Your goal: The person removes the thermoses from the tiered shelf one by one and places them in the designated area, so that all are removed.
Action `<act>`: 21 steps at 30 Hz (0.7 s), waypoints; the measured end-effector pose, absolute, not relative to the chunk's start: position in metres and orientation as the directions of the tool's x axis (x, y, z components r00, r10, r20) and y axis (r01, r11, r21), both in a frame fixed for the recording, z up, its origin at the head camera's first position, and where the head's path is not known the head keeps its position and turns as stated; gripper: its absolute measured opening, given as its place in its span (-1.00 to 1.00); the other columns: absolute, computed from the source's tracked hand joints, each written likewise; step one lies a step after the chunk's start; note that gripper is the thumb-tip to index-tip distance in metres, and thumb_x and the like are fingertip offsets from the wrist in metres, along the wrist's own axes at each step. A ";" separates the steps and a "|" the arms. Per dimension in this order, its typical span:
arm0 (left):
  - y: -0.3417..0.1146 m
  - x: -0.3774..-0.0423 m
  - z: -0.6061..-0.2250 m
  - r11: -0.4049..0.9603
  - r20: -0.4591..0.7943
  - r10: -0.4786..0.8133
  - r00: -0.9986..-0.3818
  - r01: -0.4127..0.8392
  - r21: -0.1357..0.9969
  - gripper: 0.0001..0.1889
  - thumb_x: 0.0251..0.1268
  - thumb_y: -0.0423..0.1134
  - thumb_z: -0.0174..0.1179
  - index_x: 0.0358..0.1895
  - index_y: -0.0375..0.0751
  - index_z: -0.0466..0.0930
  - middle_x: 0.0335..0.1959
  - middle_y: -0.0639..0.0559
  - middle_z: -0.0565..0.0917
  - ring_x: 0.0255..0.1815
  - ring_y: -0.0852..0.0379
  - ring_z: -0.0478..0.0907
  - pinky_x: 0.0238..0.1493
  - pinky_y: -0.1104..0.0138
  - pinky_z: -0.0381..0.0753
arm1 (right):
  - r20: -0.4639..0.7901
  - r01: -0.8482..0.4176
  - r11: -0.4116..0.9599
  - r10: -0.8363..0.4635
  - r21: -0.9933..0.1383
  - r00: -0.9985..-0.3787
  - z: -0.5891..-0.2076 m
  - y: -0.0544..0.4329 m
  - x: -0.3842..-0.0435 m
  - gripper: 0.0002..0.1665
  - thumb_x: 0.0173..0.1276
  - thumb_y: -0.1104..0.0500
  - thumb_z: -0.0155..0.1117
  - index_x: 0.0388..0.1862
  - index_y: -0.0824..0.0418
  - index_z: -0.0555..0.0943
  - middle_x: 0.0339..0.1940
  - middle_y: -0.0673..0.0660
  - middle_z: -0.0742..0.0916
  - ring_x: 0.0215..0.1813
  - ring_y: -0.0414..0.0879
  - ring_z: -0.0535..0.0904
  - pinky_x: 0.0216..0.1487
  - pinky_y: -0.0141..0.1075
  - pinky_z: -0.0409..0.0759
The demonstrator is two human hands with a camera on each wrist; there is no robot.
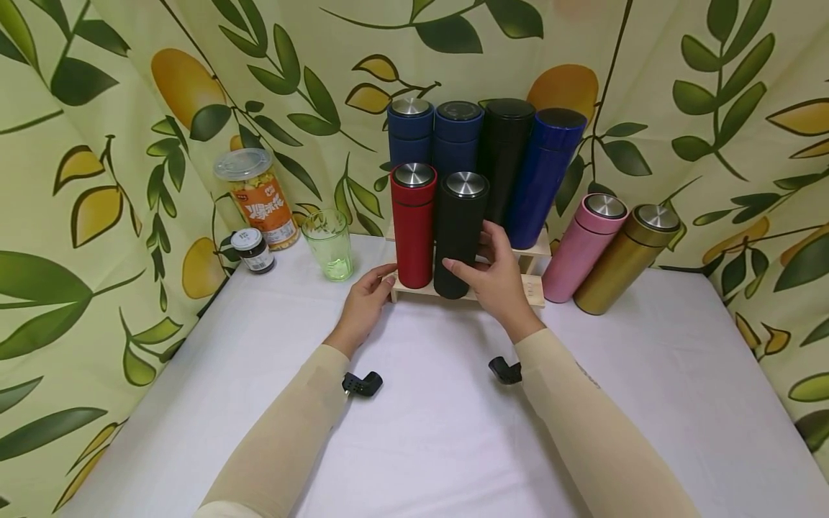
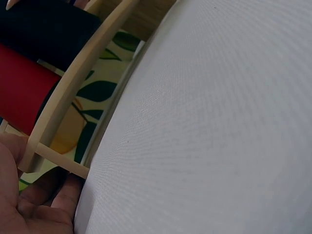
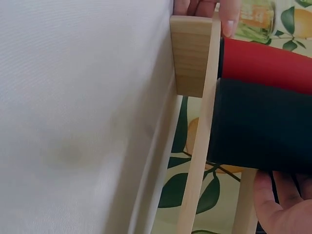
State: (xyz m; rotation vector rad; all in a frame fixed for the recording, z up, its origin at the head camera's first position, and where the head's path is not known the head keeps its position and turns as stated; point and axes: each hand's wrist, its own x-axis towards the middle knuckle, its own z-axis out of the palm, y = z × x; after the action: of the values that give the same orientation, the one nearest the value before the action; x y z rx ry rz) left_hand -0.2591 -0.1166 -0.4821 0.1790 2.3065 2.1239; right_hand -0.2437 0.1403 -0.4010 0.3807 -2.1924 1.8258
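So the right hand (image 1: 501, 279) has its grip wrapped round the front black bottle (image 1: 461, 234), thumb on the near side, fingers behind. That bottle's upright at the lower step of the wooden rack (image 1: 534, 289), just beside the red bottle (image 1: 414, 226); can't tell if its base sits fully on the wood. Left hand (image 1: 364, 303) has its grip clamped on the rack's left end. Pink bottle (image 1: 583, 248) and gold bottle (image 1: 624, 259) are on the worktop (image 1: 427, 424), off to the right.
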 end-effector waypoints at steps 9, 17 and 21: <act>-0.116 -0.259 -0.482 0.090 0.069 0.082 -0.994 0.076 0.993 -0.60 0.77 -0.20 0.13 0.51 -0.13 0.59 0.47 -0.07 0.59 0.35 0.02 0.58 0.33 0.09 0.63 | 0.363 -0.363 0.173 -0.034 -0.916 -0.931 -0.398 0.153 -0.235 -0.08 0.40 0.18 0.65 0.62 0.09 0.38 0.37 0.18 0.61 0.31 0.13 0.62 0.36 0.13 0.61; -0.117 -0.260 -0.484 0.092 0.074 0.083 -0.994 0.081 0.992 -0.60 0.77 -0.18 0.15 0.50 -0.11 0.60 0.47 -0.06 0.59 0.37 0.01 0.57 0.34 0.06 0.62 | 0.377 -0.370 0.192 -0.003 -0.909 -0.926 -0.396 0.169 -0.225 -0.10 0.39 0.22 0.65 0.60 0.12 0.39 0.31 0.17 0.64 0.26 0.08 0.64 0.32 -0.01 0.65; -0.117 -0.260 -0.483 0.089 0.071 0.083 -0.994 0.079 0.993 -0.60 0.77 -0.17 0.15 0.50 -0.11 0.60 0.49 -0.05 0.57 0.39 0.01 0.56 0.36 0.06 0.61 | 0.394 -0.382 0.206 0.022 -0.901 -0.919 -0.396 0.177 -0.220 -0.11 0.38 0.26 0.64 0.59 0.15 0.40 0.27 0.17 0.64 0.21 0.06 0.65 0.25 -0.18 0.67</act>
State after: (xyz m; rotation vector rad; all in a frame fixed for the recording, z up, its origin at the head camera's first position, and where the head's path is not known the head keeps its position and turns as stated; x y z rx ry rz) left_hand -0.2603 -0.1173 -0.4834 0.1717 2.3158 2.1115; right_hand -0.2201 0.1774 -0.3959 0.3383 -2.1650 1.7653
